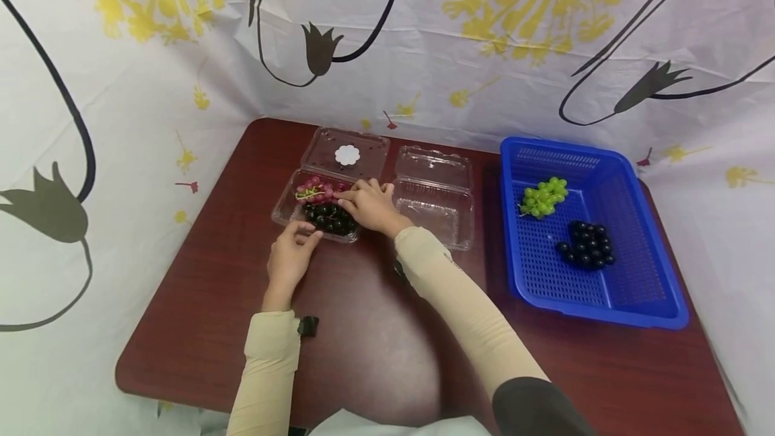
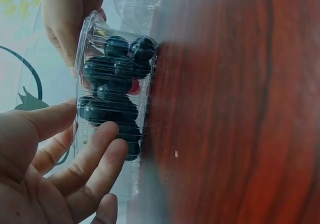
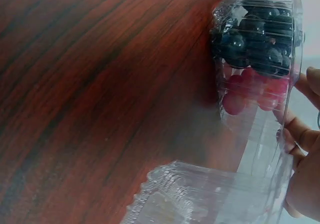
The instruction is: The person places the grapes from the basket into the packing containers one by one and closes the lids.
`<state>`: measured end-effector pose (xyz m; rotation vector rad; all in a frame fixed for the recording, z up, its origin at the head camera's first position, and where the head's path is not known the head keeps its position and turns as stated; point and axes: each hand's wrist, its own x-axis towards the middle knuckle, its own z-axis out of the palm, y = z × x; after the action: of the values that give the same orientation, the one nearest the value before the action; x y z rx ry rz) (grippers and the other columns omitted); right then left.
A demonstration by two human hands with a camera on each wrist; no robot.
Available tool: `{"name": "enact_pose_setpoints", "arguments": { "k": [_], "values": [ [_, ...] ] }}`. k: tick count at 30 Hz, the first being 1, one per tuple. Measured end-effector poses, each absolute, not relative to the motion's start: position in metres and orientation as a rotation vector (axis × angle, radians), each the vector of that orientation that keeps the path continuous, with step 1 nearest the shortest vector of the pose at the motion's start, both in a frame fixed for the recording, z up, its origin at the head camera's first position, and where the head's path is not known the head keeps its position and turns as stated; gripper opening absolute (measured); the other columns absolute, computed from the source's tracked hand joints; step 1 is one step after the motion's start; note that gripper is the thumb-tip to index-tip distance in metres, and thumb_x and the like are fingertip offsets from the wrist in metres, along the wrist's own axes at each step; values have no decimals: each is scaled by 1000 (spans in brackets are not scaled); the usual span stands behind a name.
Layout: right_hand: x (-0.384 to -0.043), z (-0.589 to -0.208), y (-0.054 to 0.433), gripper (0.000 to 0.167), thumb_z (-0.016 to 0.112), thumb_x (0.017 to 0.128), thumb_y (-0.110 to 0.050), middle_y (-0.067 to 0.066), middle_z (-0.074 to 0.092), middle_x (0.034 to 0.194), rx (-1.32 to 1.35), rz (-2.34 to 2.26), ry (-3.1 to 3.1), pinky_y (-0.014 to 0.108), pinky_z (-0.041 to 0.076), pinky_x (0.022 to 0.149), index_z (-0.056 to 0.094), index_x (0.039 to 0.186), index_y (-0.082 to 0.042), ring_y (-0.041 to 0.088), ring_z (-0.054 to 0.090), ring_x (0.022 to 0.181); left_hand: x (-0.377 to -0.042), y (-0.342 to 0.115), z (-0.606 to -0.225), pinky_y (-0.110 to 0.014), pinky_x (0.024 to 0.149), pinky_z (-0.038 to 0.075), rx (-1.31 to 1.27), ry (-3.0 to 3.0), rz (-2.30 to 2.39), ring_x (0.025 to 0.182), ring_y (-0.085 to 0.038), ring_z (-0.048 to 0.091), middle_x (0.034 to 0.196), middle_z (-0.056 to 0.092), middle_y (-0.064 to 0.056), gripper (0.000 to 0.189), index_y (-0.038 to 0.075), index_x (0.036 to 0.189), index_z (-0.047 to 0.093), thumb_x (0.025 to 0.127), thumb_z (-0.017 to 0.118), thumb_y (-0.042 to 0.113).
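Black grapes [image 1: 327, 219] may be bruised if overpressed by the right hand [image 1: 371, 206], grip indeterminable, while the container [image 1: 287, 204] is touched by the loosely spread left hand [image 1: 290, 254].

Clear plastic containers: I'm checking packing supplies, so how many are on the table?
2. The left container holds red grapes and black grapes; the right container stands open beside it. No other seems hidden.
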<state>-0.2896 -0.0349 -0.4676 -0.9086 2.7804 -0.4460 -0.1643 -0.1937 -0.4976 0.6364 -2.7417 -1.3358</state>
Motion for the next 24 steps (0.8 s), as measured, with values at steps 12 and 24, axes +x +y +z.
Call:
{"name": "enact_pose_setpoints", "arguments": {
  "k": [12, 24],
  "values": [
    [-288, -463, -31, 33, 47, 100, -42, -1, 60, 122, -913, -509, 2801, 48, 24, 92, 66, 123, -29, 22, 47, 109, -164, -191, -496, -46, 71, 48, 638, -2745, -1323, 87, -28, 68, 103, 72, -10, 32, 20, 117, 61, 94, 60, 43],
    [-289, -447, -15, 31, 49, 100, -38, 1, 59, 125, -873, -638, 2822, 49, 22, 90, 66, 123, -27, 25, 48, 108, -161, -189, -497, -48, 73, 49, 602, -2690, -1337, 93, -27, 69, 104, 72, -10, 32, 20, 118, 61, 95, 58, 42]
  ]
}}
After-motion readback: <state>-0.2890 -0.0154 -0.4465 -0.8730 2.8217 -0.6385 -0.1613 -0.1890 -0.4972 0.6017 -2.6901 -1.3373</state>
